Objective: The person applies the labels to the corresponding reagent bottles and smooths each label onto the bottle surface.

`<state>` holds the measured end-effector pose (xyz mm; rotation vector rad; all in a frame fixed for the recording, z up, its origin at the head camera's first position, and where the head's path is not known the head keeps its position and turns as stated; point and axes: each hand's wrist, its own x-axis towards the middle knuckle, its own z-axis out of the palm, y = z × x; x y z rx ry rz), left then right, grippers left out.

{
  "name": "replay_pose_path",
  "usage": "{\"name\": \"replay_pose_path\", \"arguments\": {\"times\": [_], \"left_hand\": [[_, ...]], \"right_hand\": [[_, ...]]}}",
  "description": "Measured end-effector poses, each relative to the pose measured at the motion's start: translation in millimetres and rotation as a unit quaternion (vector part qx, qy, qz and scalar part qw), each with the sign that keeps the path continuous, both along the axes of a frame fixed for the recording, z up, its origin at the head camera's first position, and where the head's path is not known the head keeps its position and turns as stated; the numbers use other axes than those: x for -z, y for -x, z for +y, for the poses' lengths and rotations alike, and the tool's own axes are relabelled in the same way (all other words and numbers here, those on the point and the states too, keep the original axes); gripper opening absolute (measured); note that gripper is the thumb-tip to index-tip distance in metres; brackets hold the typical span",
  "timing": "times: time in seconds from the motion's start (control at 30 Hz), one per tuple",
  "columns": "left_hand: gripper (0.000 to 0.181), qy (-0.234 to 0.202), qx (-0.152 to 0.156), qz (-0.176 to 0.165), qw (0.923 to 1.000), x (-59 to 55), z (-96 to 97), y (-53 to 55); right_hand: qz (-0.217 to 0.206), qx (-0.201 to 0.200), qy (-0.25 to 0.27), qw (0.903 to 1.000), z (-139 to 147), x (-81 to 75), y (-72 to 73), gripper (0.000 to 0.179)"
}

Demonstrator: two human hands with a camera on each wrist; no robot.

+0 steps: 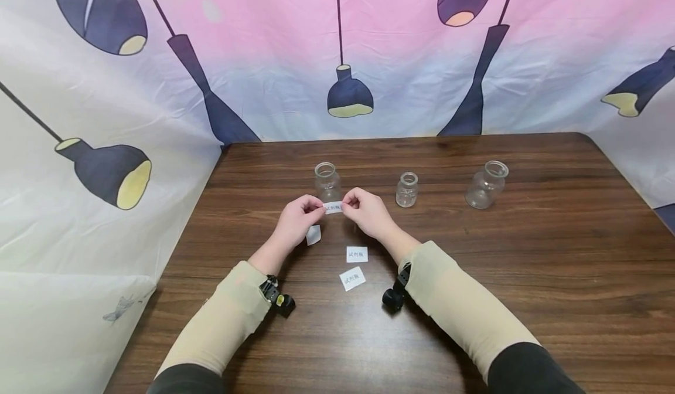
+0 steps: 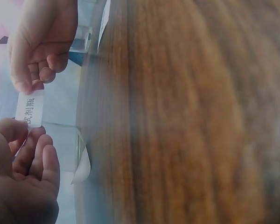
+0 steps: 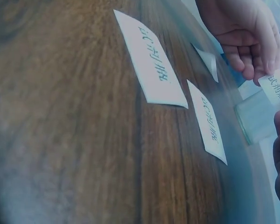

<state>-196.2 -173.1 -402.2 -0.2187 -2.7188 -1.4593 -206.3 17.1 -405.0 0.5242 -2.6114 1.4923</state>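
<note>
A small white label [image 1: 333, 207] with handwritten characters is stretched between both hands. My left hand [image 1: 296, 221] pinches its left end between thumb and forefinger, and my right hand [image 1: 371, 213] pinches the right end the same way. In the left wrist view the label [image 2: 30, 109] shows its written face between the two sets of fingertips. Just behind it stands a clear glass jar [image 1: 327, 180], its lower part partly hidden; whether the label touches the glass I cannot tell. Near my left wrist lies a blank white paper piece [image 1: 313, 235], one edge curling up.
Two more written labels, one [image 1: 357, 254] above the other [image 1: 352, 278], lie on the brown wooden table [image 1: 554, 300]. A smaller glass jar [image 1: 406, 190] stands right of my right hand, and a larger one [image 1: 486, 185] farther right. A printed cloth [image 1: 295, 48] hangs behind the table.
</note>
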Motion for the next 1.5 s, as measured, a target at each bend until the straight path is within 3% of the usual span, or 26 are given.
{"name": "replay_pose_path", "arguments": {"times": [0.3,0.53,0.83,1.2,1.5], "left_hand": [[0.010,0.003,-0.003,-0.012,0.9999,1.3,-7.1,3.1],[0.010,0.015,0.000,0.002,0.9999,3.9,-5.6,7.6],[0.010,0.026,-0.018,0.012,0.9994,3.5,-5.9,10.0],[0.010,0.048,-0.029,-0.002,0.9984,4.9,-2.4,14.7],[0.012,0.055,-0.053,-0.007,0.9971,4.4,1.8,17.5]], "right_hand": [[-0.015,-0.001,-0.010,0.9998,-5.9,3.7,6.1,0.005],[-0.017,0.000,-0.023,0.9996,-8.0,6.8,11.1,0.004],[-0.017,-0.006,-0.031,0.9994,-13.0,8.0,15.2,0.006],[0.023,0.033,-0.045,0.9982,-17.1,16.9,14.7,0.004],[0.040,0.033,-0.036,0.9980,-17.1,13.7,14.7,0.004]]}}
